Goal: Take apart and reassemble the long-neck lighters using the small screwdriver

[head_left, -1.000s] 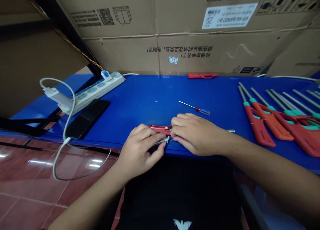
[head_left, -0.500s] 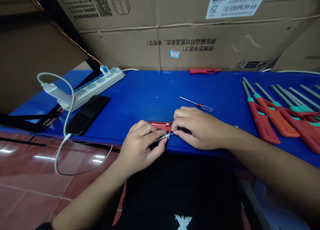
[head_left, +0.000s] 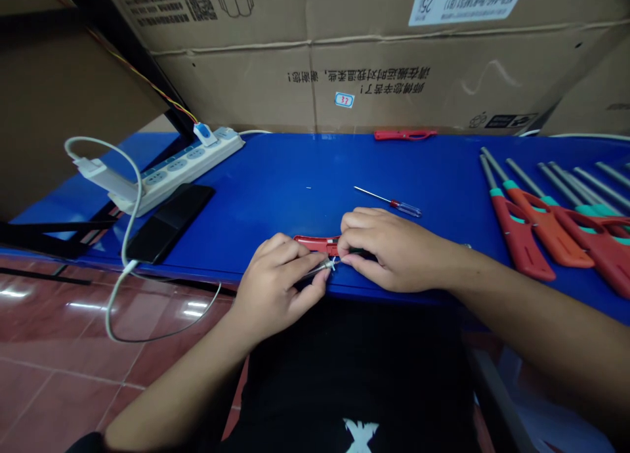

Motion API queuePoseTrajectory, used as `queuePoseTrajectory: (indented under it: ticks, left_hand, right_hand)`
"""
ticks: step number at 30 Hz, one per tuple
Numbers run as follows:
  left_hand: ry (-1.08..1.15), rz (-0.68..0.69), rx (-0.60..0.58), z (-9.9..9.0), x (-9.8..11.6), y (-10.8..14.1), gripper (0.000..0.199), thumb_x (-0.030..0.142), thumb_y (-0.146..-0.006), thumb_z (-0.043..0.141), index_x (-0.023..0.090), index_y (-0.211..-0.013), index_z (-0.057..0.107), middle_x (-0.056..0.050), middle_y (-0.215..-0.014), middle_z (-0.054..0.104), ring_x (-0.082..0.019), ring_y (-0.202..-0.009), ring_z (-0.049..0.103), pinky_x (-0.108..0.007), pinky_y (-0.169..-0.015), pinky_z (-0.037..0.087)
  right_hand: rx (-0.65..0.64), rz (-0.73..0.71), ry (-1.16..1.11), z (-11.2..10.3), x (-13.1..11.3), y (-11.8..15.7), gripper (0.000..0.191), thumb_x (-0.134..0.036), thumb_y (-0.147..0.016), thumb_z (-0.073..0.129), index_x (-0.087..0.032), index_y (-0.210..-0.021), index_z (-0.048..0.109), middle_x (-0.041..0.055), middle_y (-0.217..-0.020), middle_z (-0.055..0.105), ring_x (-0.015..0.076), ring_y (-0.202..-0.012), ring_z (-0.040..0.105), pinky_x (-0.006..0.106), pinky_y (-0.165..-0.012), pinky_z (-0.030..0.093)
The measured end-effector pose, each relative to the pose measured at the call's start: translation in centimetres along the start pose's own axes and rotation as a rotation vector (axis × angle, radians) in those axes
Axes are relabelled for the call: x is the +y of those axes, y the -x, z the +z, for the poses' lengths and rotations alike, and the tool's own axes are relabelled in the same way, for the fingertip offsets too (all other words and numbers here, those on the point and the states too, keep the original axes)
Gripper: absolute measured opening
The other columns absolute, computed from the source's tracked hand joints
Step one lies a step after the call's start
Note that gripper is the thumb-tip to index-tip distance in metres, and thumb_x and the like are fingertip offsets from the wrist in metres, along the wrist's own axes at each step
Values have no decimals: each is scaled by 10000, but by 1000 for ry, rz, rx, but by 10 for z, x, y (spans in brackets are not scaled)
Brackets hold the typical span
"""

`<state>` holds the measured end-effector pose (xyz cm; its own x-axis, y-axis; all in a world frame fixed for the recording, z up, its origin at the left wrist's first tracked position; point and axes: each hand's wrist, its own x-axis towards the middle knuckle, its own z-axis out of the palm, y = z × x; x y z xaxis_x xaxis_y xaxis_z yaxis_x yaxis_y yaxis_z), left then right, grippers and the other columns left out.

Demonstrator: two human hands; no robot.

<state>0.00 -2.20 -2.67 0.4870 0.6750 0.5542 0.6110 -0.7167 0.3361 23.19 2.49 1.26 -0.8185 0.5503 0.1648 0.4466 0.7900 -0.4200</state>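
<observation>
My left hand (head_left: 275,279) is closed on a thin metal tube with a small whitish end fitting (head_left: 329,264), held just above the table's front edge. Thumb and forefinger of my right hand (head_left: 391,249) pinch at the tip of that fitting. What lies between them, perhaps a thin wire, is too small to make out. Right behind the fingertips rests a red lighter casing (head_left: 315,243), seemingly an open half shell; my right hand hides its right end. A dark part under my right palm shows only partly.
Beyond my hands lie a small screwdriver (head_left: 388,202) and a tiny pin (head_left: 308,188). A red casing piece (head_left: 404,135) is by the cardboard box (head_left: 246,85). Several long-necked lighters (head_left: 524,236) lie at right. A power strip (head_left: 184,164), white cable and phone (head_left: 170,223) occupy the left.
The view has shifted slightly, so the background sits a little higher. Both hands keep nearly the same pose, with fingertips at the whitish fitting.
</observation>
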Motion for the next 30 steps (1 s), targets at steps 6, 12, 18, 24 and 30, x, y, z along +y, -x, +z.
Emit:
queuePoseTrajectory:
  ticks: [6, 12, 18, 24, 30]
  left_hand:
    - [-25, -20, -19, 1, -1, 1, 208, 228, -866, 711, 150, -1056, 743, -51, -848, 704, -177, -785, 578, -363, -730, 475]
    - [22, -24, 25, -1, -1, 1, 203, 198, -847, 724, 144, -1042, 745, -51, -829, 697, -169, -782, 584, -347, -736, 483]
    - [20, -13, 31, 0, 0, 0, 186, 204, -847, 723, 144, -1021, 743, -49, -815, 699, -166, -769, 578, -343, -717, 481]
    - [6, -32, 14, 1, -1, 0, 184, 240, -869, 704, 177, -1038, 741, -41, -824, 704, -162, -772, 579, -342, -725, 483]
    - [-18, -51, -3, 1, 0, 0, 181, 261, -877, 694, 189, -1034, 746, -43, -823, 707, -169, -766, 585, -349, -715, 477]
  right_hand:
    - [31, -11, -43, 1, 1, 1, 100, -152, -903, 545, -166, -892, 643, 49, -897, 586, 183, -858, 506, 332, -813, 397]
    - [46, -2, 6, 1, 4, 2, 91, -167, -897, 557, -167, -905, 648, 54, -902, 585, 188, -853, 507, 345, -821, 399]
    - [41, -13, -10, 2, 2, 1, 92, -153, -891, 563, -165, -905, 653, 51, -903, 591, 185, -857, 508, 340, -825, 403]
    - [47, -19, -11, 1, 3, 0, 106, -156, -900, 553, -169, -914, 657, 53, -920, 595, 187, -864, 513, 341, -824, 402]
    - [71, -30, -27, 1, 3, 0, 115, -173, -915, 539, -170, -924, 654, 59, -915, 593, 191, -863, 517, 343, -819, 407]
